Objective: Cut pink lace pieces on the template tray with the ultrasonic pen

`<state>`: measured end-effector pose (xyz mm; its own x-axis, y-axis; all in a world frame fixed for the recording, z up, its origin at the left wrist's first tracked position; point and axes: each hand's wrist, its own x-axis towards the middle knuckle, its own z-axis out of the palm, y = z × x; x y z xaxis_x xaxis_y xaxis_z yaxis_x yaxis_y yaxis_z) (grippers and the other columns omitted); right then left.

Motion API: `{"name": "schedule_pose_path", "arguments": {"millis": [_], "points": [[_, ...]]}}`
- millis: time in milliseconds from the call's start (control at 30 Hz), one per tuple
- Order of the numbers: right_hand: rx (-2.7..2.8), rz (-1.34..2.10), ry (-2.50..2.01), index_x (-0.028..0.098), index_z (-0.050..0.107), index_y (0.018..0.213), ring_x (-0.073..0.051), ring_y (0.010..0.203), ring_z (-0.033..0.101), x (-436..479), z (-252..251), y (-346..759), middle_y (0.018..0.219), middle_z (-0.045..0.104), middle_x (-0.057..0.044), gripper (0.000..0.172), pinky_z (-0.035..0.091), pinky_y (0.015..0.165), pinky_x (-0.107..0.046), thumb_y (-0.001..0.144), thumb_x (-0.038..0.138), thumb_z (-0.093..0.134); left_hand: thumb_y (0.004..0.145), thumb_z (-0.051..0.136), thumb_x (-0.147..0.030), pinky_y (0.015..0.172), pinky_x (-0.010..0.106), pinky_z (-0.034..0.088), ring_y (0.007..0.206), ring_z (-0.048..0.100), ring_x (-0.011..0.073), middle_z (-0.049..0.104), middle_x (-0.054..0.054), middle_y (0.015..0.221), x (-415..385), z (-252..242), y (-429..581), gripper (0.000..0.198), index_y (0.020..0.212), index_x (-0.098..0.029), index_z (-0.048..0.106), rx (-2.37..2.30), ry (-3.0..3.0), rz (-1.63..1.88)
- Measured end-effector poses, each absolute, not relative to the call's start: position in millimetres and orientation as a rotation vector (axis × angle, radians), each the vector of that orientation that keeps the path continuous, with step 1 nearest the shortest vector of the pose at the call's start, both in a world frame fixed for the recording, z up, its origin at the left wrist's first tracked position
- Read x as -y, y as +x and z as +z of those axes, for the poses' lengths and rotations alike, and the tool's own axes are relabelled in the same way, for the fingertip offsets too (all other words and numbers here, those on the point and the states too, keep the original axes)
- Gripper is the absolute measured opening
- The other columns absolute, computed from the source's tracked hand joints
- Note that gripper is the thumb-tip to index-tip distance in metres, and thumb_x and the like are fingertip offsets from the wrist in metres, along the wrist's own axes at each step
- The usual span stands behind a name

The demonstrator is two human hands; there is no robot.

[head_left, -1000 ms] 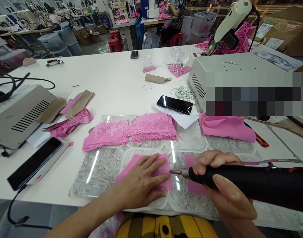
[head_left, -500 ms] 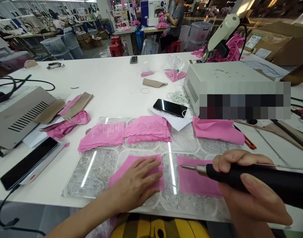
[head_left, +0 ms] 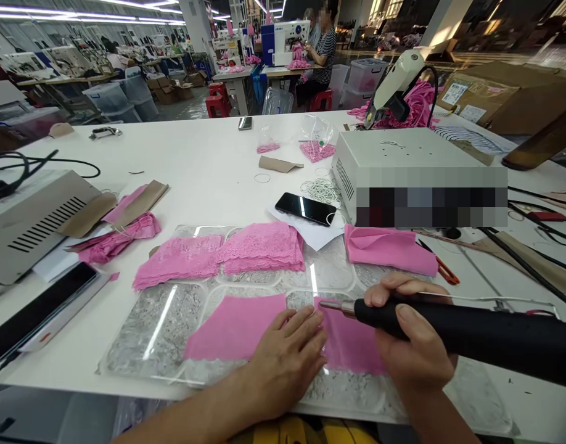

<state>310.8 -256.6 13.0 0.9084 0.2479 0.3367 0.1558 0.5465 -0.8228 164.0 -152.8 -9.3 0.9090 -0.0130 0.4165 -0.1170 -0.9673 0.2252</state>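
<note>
My right hand [head_left: 415,345] is closed around a thick black hand tool [head_left: 468,336] with a metal tip [head_left: 332,305] pointing left. The tip sits just above the left edge of a pink fabric piece [head_left: 352,345] on a clear plastic sheet [head_left: 167,327]. My left hand [head_left: 285,357] lies flat with fingers stretched out, its fingertips close to the tool tip, between that piece and a second pink fabric piece [head_left: 237,327] to the left.
Two stacks of pink lace [head_left: 222,253] lie behind the hands, folded pink cloth [head_left: 389,250] to the right. A white machine box [head_left: 422,176], two phones [head_left: 306,208] [head_left: 37,311], a grey metal unit [head_left: 33,222], rubber bands and cables stand around. A person sews at a far table.
My left hand slid right off the left pink piece toward the right one. The tool tip moved left to that piece's edge. The view shifted slightly.
</note>
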Motion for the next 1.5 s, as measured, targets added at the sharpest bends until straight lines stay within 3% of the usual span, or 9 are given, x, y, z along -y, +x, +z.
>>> {"name": "schedule_pose_path", "arguments": {"millis": [500,733,1033,1400,1500], "points": [[0.418,0.041,-1.045,0.02,0.06,0.083,-0.012,0.062,0.055,254.0,10.8,311.7,0.085,0.059,0.0,0.013,0.051,0.059,-0.033,0.07,0.019,0.061,0.098,0.05,-0.028,0.097,0.046,0.049,0.126,0.055,0.0304,0.063,0.014,0.129,150.8,-21.3,159.7,0.03,0.12,-0.012,0.061,0.079,2.837,0.59],[0.255,-0.13,-0.977,0.019,0.057,0.075,-0.011,0.057,0.051,257.7,24.2,330.7,0.078,0.058,0.001,0.015,0.046,0.055,-0.029,0.061,0.019,0.058,0.1,0.048,-0.026,0.099,0.045,0.049,0.128,0.054,0.029,0.063,0.012,0.131,145.4,-19.4,162.6,0.029,0.122,-0.013,0.062,0.133,2.859,0.575],[0.201,-0.376,-0.949,0.019,0.056,0.072,-0.009,0.056,0.047,299.6,37.8,363.5,0.078,0.053,0.0,0.011,0.041,0.053,-0.027,0.062,0.021,0.055,0.098,0.048,-0.021,0.106,0.039,0.04,0.128,0.053,0.0267,0.065,0.011,0.128,138.9,-27.3,167.3,0.027,0.119,-0.014,0.065,0.167,2.81,0.738],[0.184,-0.327,-0.912,0.02,0.06,0.072,-0.009,0.053,0.047,299.9,35.6,356.7,0.074,0.056,0.001,0.012,0.041,0.049,-0.027,0.06,0.021,0.057,0.096,0.051,-0.021,0.118,0.037,0.024,0.131,0.05,0.0256,0.063,0.01,0.131,134.9,-24.9,170.8,0.03,0.121,-0.012,0.065,0.281,2.916,0.741],[0.21,-0.304,-0.908,0.02,0.06,0.072,-0.01,0.052,0.047,295.8,35.4,353.5,0.073,0.057,0.001,0.012,0.04,0.048,-0.027,0.061,0.021,0.058,0.096,0.051,-0.02,0.118,0.038,0.025,0.131,0.05,0.0259,0.063,0.01,0.131,136.7,-24.7,169.7,0.03,0.122,-0.012,0.064,0.266,2.907,0.727]]}}
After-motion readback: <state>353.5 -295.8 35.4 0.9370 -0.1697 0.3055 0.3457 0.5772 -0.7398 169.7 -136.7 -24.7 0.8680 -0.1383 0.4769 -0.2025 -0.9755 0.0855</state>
